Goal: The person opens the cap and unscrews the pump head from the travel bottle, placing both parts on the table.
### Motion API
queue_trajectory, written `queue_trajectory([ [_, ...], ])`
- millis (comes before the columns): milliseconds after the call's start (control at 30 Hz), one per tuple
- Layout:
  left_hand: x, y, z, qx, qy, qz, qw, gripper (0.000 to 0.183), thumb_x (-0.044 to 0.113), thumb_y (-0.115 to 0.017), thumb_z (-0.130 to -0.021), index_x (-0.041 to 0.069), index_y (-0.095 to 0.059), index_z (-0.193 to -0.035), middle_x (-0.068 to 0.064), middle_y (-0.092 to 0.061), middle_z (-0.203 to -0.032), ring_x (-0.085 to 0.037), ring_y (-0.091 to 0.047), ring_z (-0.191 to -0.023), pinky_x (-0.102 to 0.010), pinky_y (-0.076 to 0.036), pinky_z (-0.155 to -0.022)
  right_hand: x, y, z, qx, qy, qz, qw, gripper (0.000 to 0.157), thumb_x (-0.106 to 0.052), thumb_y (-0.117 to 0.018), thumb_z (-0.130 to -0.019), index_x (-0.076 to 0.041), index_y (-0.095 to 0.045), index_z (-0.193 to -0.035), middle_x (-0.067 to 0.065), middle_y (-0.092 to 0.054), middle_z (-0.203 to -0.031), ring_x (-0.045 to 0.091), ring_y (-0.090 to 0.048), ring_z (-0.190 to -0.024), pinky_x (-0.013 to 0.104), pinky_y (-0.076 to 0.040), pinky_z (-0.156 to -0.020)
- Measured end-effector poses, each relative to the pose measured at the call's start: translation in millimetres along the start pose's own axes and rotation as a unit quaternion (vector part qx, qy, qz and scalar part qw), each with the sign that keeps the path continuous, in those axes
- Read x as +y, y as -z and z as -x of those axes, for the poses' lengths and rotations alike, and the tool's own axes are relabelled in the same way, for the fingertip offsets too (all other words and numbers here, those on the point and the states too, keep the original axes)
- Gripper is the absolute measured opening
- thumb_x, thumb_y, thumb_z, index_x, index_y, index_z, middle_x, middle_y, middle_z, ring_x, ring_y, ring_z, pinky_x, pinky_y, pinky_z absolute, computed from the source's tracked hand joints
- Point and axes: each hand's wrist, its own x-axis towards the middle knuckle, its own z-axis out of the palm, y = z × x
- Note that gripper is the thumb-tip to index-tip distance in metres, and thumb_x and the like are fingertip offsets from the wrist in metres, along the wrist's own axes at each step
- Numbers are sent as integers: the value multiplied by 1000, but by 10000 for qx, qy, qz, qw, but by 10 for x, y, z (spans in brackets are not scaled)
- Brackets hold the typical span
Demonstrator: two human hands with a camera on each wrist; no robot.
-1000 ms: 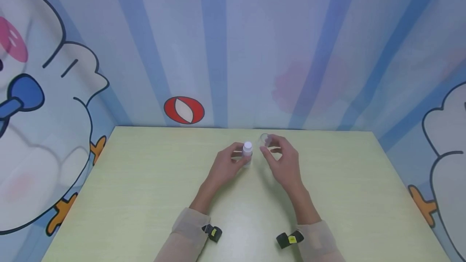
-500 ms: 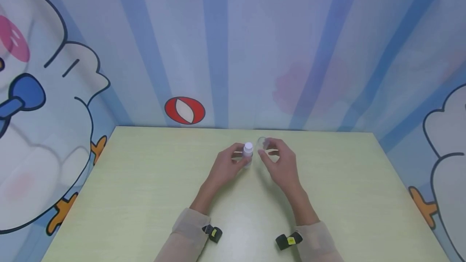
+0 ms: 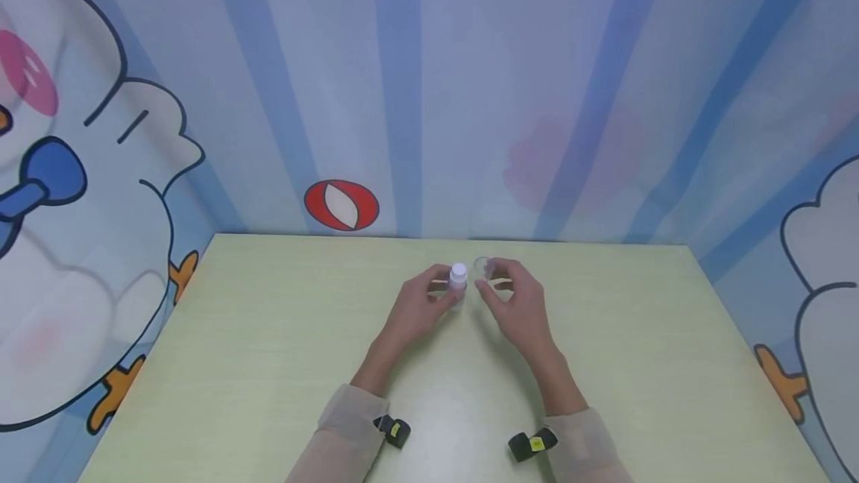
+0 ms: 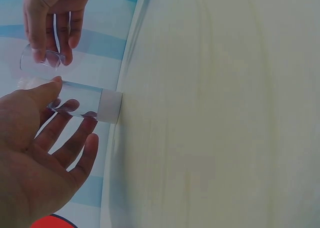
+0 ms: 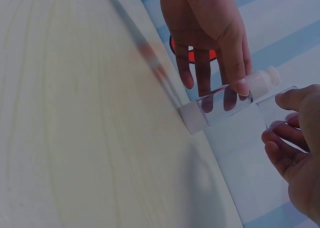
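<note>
My left hand point(image 3: 417, 305) grips a small clear bottle point(image 4: 82, 98) between thumb and fingers. A white nozzle top point(image 3: 458, 273) and a white base point(image 4: 109, 106) cap its two ends, and the bottle stands upright, close over the table. Beside it, my right hand point(image 3: 517, 305) pinches a clear cap point(image 3: 482, 268) by its wall with thumb and fingertips. In the right wrist view the clear cap point(image 5: 277, 109) sits right next to the bottle's white top point(image 5: 262, 83). The left fingers point(image 5: 202, 82) partly hide the bottle's far side.
The pale wooden table point(image 3: 268, 349) spreads around both hands, with its back edge just beyond them. Behind it hangs a blue striped backdrop point(image 3: 463, 95) with cartoon figures. A small black camera sits on each wrist, the left camera point(image 3: 392, 431) and right camera point(image 3: 532, 443).
The right hand has moved slightly left and toward the person, bringing the clear cap closer to the bottle. The left hand with the bottle has barely moved.
</note>
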Motion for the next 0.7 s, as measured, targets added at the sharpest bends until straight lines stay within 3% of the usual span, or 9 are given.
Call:
queue_trajectory([
  [700,-15,-11,-4,40,-43,-34,10000,43,29,-78,-99,22,-65,-140,0,-70,-137,-23,-65,-129,-41,-59,-102,94,-22,14,-92,-158,68,9998,34,-13,-80,-96,-2,-67,-125,15,-72,-121,31,-69,-108,54,-62,-91],
])
